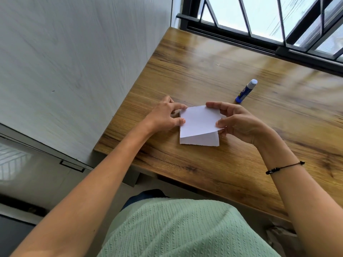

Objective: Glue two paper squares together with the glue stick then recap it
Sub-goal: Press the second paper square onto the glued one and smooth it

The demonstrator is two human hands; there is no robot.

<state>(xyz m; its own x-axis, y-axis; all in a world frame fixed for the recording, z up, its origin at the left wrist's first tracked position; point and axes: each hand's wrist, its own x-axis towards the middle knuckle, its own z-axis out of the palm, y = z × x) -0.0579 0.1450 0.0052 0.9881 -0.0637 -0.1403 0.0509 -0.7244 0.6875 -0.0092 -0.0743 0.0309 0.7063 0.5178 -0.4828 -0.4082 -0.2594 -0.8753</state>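
Two white paper squares lie stacked on the wooden table (241,145). The upper square (199,121) is lifted at its near right edge above the lower square (199,141), whose near strip shows beneath it. My left hand (165,115) pinches the upper square's left edge between thumb and fingers. My right hand (235,121) pinches its right edge, thumb on top. A blue glue stick (246,91) lies on the table beyond my right hand, its whitish end pointing away; I cannot tell whether a cap is on it.
A grey wood-grain wall panel (74,62) borders the table's left edge. A black-framed window (278,25) with bars runs along the far edge. A cabinet with a recessed handle (72,165) sits lower left. My right wrist wears a black cord bracelet (284,167).
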